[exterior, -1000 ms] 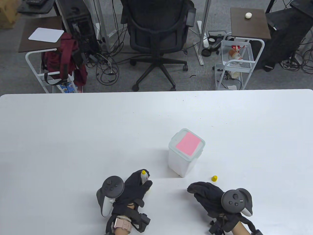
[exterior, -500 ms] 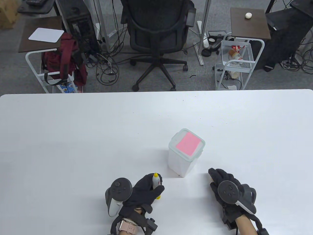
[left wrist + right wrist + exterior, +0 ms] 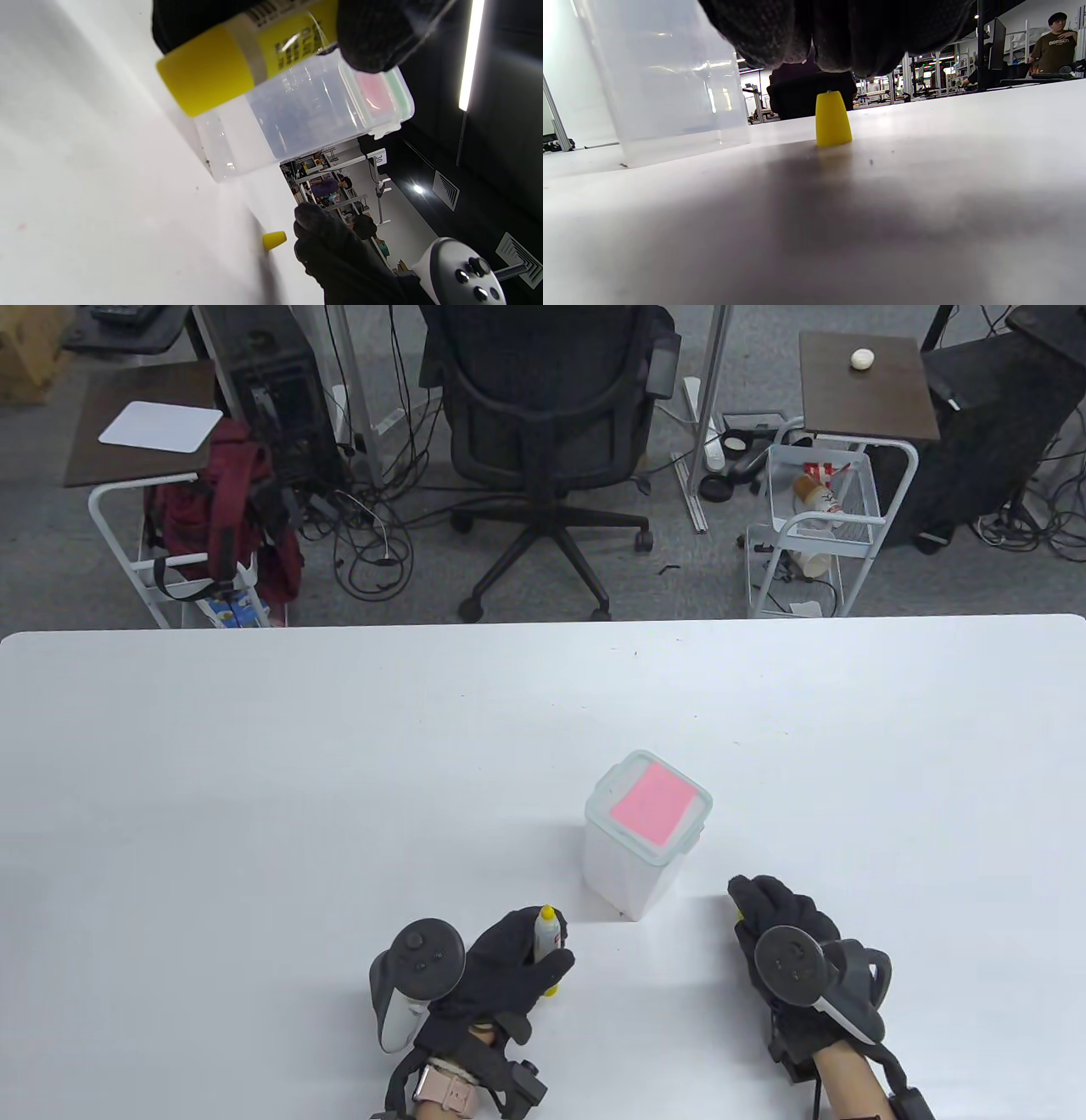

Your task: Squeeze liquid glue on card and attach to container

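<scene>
Table view: my left hand (image 3: 509,963) grips the glue bottle (image 3: 547,937) upright, uncapped; tilt risks drips on the desk (image 3: 254,814). Pink card (image 3: 652,803) already on the container (image 3: 632,865) lid.

Left wrist view: yellow cap (image 3: 274,239) stands loose beside my right hand (image 3: 339,258).

Right wrist view: fingers (image 3: 840,38) hover over the cap, not yet pinching; a clumsy grab could knock it over. Container close left.
</scene>
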### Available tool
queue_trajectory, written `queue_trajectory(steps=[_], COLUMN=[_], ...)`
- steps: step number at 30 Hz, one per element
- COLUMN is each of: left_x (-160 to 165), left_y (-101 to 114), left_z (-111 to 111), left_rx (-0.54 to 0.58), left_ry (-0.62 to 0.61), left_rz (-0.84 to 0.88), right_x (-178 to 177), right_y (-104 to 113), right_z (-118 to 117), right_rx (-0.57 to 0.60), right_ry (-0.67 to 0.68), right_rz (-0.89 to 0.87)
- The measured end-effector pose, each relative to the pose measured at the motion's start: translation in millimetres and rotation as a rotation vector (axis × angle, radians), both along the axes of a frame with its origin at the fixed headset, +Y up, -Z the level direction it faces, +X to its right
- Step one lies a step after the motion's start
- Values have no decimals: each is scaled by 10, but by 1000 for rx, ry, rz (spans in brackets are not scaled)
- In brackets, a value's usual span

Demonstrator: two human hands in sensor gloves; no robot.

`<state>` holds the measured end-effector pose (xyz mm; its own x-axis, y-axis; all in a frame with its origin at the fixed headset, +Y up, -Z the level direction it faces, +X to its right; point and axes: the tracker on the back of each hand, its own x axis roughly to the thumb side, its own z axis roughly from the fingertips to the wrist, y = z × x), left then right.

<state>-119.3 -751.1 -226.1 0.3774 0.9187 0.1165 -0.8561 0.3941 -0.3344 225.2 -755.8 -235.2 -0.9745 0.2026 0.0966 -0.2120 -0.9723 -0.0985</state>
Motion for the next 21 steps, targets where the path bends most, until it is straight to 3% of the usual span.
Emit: queue_trajectory(steps=[10,15,21], left_x=[7,38,127], left_y=[-1,7,56], left_z=[-12,-20,35], left_rx=[6,8,48], left_ry=[0,-19,-64], left_rz=[-15,-44,-145], right_x=[5,-13,-162], right_y=[-108,-65,198], right_z=[-214,-168,71], right_rx=[-169,-87,51], right_ry=[-46,-19,157], right_rz=[153,141,-68])
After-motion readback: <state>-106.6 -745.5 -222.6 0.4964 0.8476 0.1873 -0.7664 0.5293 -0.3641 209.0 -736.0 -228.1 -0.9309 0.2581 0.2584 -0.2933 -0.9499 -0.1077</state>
